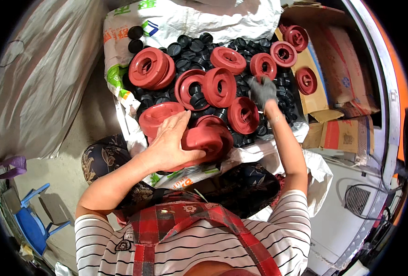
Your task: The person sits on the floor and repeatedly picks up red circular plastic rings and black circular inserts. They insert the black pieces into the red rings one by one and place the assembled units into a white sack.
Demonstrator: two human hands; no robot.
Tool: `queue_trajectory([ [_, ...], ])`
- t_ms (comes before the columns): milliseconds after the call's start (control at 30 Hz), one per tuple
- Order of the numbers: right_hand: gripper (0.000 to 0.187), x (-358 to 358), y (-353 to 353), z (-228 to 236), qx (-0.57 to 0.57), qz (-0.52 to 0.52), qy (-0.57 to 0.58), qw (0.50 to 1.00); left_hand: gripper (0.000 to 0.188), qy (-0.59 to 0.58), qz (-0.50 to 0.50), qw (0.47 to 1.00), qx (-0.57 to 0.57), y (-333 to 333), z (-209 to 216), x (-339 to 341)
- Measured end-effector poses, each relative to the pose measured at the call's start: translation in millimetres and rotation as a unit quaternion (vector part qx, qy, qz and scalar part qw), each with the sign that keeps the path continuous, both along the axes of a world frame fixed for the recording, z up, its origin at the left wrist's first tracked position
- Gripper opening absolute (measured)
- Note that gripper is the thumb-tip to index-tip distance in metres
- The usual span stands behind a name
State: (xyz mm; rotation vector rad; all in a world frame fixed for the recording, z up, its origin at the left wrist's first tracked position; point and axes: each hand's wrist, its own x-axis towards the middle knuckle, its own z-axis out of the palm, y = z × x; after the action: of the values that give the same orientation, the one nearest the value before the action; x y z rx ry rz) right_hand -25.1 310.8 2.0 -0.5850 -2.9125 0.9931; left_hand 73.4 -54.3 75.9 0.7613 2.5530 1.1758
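Note:
My bare left hand (169, 140) lies with fingers stretched out and thumb apart over red round plastic parts. Its fingers touch a red dish-shaped part (158, 113), and its thumb rests against another red part (203, 140) at the front of the pile. My right hand (263, 93) wears a grey glove and is blurred, so its fingers are hard to read. It reaches to the lower edge of a red ring-shaped part (263, 62). Between and beneath the red parts lie many black round plastic caps (197, 45). More red parts (219, 87) sit on top of them.
A white printed woven sack (190, 20) lies under and behind the pile. Cardboard boxes (346, 69) stand at the right, with red parts (306, 80) along a flap. A large pale sack (43, 69) fills the left, and a blue chair (31, 225) stands at the lower left.

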Motion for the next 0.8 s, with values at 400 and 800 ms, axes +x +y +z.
queue_trajectory([
  [400, 0.057, -132, -10, -120, -0.127, -0.322, -0.118, 0.931, 0.054, -0.158, 0.095, 0.978, 0.096, -9, -5, -27],
  [800, 0.051, 93, -118, 86, -0.049, 0.085, 0.292, 0.951, 0.058, -0.203, 0.16, 0.887, 0.383, 24, -1, -23],
])
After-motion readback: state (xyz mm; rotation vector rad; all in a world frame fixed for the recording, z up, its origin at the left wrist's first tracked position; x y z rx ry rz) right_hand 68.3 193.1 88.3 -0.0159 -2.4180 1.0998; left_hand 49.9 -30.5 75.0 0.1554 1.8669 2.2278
